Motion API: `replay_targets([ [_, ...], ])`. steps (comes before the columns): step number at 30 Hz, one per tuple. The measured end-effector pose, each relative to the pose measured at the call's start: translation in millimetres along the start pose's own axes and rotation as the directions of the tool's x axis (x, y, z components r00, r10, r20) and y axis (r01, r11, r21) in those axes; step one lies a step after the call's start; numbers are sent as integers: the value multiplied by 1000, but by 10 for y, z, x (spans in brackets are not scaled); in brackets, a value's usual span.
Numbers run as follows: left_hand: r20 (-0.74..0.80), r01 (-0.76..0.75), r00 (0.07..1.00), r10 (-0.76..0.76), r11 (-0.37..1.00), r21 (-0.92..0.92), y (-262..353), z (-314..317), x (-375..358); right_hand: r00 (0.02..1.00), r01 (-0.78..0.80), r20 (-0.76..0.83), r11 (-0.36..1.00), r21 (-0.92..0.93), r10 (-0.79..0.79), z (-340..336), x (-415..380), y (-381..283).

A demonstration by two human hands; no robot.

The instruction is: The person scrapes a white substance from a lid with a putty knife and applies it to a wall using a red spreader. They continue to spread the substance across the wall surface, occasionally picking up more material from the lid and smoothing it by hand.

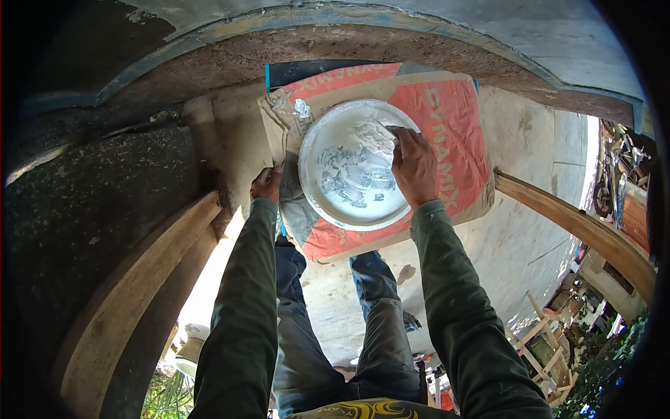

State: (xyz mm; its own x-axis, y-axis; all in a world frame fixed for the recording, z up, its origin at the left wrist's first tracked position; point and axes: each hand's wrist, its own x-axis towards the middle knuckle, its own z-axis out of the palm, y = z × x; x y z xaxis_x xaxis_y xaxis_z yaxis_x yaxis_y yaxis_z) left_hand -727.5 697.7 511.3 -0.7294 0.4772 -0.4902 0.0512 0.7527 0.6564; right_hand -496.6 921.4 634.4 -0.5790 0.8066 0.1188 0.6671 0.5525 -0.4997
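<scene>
A round white basin [307, 185] rests on a red and brown paper cement sack [457, 150] printed DYNAMIX. White paste [366, 133] lies in the upper part of the basin, and its bottom is streaked and patchy. Over the basin's right side, my right hand [415, 164] is closed on a thin, flat, white-coated scraper [384, 130], whose blade is partly lost against the paste. My left hand [265, 184] has its fingers closed on the sack's left edge, beside the basin; part of that grip is hidden. A small white lump [301, 108] sits on the sack's upper left.
Beneath the sack, a dark surface with a blue edge [267, 78] peeks out. Wooden beams stand at left [139, 279] and right [572, 213]. A curved ledge [349, 38] runs across the top. Below are my legs [314, 342] and a concrete floor [328, 321]; scrap wood [551, 356] lies lower right.
</scene>
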Motion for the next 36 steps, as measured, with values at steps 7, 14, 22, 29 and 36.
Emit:
replay_targets([
  [7,32,-24,999,26,998,-63,-21,9,-4,999,23,45,999,-24,-22,32,-23,44],
  [14,-20,-56,998,55,996,-63,-266,67,35,994,51,102,999,-14,-50,-187,-181,-140],
  [22,-10,-7,1000,6,988,-155,-171,56,-19,989,107,104,994,1,-106,-72,-324,-175],
  [29,-11,21,1000,-21,1000,20,-471,106,120,997,-4,76,999,45,1,14,-8,180],
  [36,-67,-93,993,94,996,12,-466,174,102,999,32,42,999,-20,-31,-78,-8,186],
])
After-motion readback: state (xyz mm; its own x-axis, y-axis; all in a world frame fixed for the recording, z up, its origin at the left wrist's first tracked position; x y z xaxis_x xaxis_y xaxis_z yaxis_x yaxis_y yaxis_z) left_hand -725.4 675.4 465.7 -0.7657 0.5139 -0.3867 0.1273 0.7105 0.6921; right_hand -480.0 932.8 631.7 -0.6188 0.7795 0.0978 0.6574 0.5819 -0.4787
